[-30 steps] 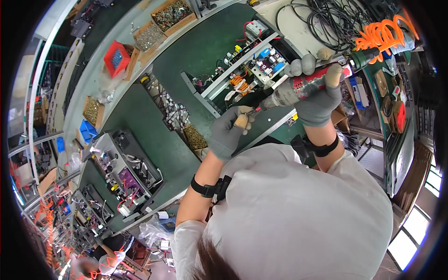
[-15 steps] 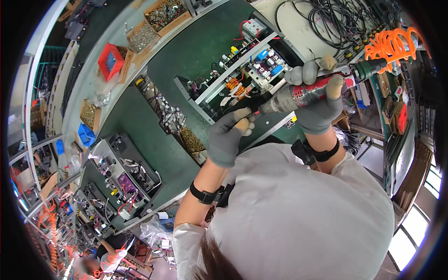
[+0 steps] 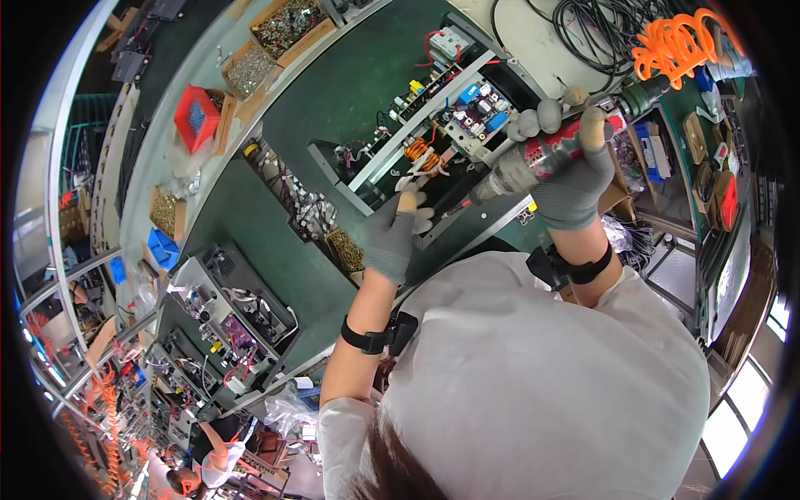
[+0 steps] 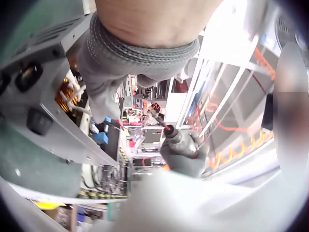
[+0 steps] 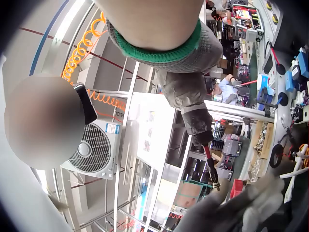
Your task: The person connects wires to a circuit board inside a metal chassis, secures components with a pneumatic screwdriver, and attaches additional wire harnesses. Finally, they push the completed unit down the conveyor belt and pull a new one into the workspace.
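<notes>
My gloved right hand [image 3: 573, 187] grips a red and grey power screwdriver [image 3: 518, 172], its nose pointing left and down. In the right wrist view a screw [image 5: 216, 185] sits on the end of its bit [image 5: 210, 162]. An open metal chassis [image 3: 336, 177] with circuit boards and an orange-wound coil [image 3: 422, 155] lies ahead of both hands. At its near side is my gloved left hand [image 3: 390, 239], fingertips beside the white wires [image 3: 407, 179] by the coil. The left fingers look extended in the right wrist view, apart from the bit.
An orange coiled hose [image 3: 679, 46] runs near the screwdriver's rear end. Black cables [image 3: 587, 42] lie at the back right. A red bin [image 3: 190, 125] and boxes of small parts [image 3: 287, 27] line the far shelf. Another chassis [image 3: 225, 292] stands at left. A person [image 3: 221, 454] works beyond.
My left hand has left the screwdriver's tip and moved up toward the chassis wires. The right hand still holds the screwdriver, its bit now bare of the left fingers.
</notes>
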`<act>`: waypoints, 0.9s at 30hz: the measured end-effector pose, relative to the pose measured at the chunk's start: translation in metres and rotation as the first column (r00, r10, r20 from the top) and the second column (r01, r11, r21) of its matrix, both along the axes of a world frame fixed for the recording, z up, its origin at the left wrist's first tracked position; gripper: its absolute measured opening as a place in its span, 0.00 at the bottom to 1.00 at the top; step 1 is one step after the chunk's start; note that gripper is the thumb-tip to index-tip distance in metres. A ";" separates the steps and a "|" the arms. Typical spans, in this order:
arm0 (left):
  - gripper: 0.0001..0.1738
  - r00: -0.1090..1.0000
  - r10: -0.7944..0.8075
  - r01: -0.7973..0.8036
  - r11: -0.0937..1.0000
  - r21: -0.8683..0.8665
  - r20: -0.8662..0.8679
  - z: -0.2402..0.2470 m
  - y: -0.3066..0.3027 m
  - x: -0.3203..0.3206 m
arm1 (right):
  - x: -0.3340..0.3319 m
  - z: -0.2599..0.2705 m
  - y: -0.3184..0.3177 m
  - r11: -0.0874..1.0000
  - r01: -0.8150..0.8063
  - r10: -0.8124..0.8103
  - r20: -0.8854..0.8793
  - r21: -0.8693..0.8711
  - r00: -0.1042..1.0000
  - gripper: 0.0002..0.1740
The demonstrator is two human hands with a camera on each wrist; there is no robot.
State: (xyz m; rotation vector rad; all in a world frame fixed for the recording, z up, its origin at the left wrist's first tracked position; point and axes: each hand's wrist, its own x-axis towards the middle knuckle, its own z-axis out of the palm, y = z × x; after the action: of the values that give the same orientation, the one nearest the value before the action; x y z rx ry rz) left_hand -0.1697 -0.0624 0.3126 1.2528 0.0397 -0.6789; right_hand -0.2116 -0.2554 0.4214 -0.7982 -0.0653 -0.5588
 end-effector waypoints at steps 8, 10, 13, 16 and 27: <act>0.14 0.819 0.001 -0.265 0.888 0.376 0.574 -0.021 -0.039 0.020 | 0.005 0.002 -0.011 0.990 0.139 -0.139 -0.013 0.036 0.990 0.16; 0.13 0.761 -0.069 -0.281 0.861 0.424 0.645 -0.012 -0.052 0.026 | 0.005 0.010 -0.008 0.981 0.191 -0.191 0.019 0.018 0.981 0.15; 0.12 0.715 -0.227 -0.252 0.799 0.546 0.661 -0.012 -0.075 0.041 | 0.005 0.010 -0.019 0.961 0.274 -0.273 0.027 -0.034 0.962 0.16; 0.17 0.568 -0.586 -0.281 0.522 0.806 0.578 -0.006 -0.083 0.054 | 0.003 0.010 -0.026 0.962 0.267 -0.264 0.062 -0.047 0.962 0.16; 0.06 0.082 -0.725 -0.688 0.455 0.565 0.684 -0.030 -0.086 0.062 | 0.009 0.005 -0.039 0.934 0.352 -0.352 0.021 -0.066 0.936 0.15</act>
State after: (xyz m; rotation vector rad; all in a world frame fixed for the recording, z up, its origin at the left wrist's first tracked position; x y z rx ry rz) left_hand -0.1082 -0.1484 0.2828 2.6729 -1.0373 0.6622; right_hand -0.2028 -0.2946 0.4262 -0.8807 0.0533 -0.9040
